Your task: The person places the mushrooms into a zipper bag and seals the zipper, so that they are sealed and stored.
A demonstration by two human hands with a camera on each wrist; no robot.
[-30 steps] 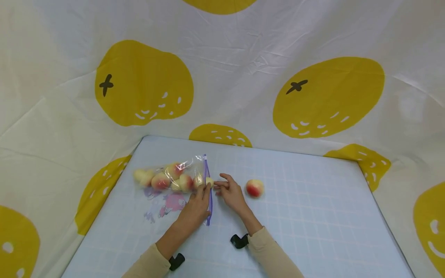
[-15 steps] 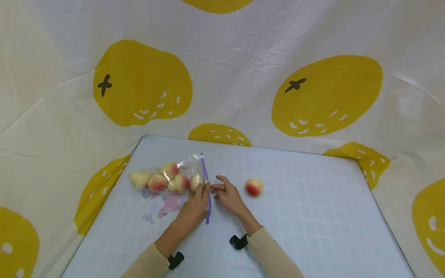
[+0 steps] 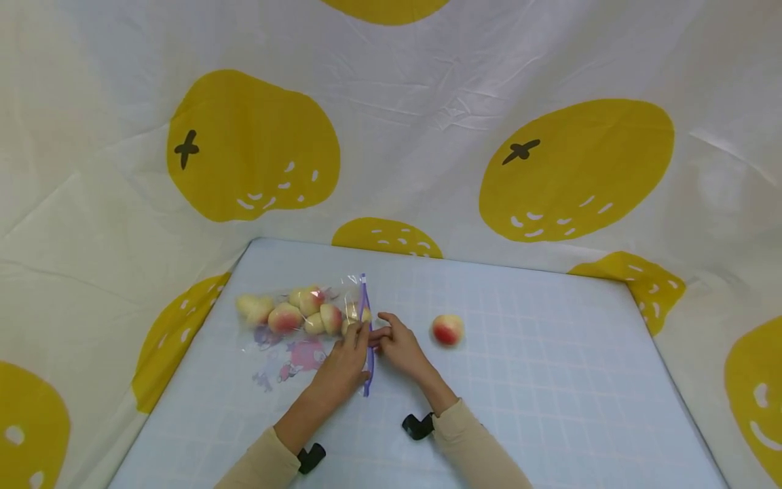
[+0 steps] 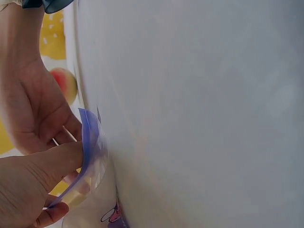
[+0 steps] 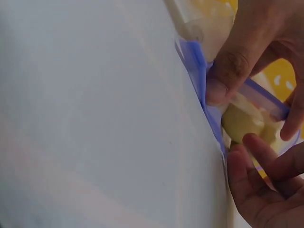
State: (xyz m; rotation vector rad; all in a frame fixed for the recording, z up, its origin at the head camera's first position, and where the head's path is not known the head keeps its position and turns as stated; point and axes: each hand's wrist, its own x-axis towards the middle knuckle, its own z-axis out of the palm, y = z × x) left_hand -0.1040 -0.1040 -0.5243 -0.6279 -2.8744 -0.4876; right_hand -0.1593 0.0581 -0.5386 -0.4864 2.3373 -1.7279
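The zip bag (image 3: 305, 354) pointed its opening rightwards, with the purple zip (image 3: 364, 292) lying near to far. At the bag's right end, the left hand (image 3: 342, 370) pinched this zip; the right hand (image 3: 401, 345) had loose fingers.

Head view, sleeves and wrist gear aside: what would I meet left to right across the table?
Clear plastic bag of round red-yellow fruits, left hand, right hand, loose round red-yellow fruit.

Fruits (image 3: 285, 318) in bag (image 3: 305, 355) on table (image 3: 550, 360), loose fruit (image 3: 448, 331) right of bag

Glossy plastic bag (image 3: 345, 289), smooth matt peach (image 3: 448, 331), cloth backdrop (image 3: 403, 149) (faintly shiny)
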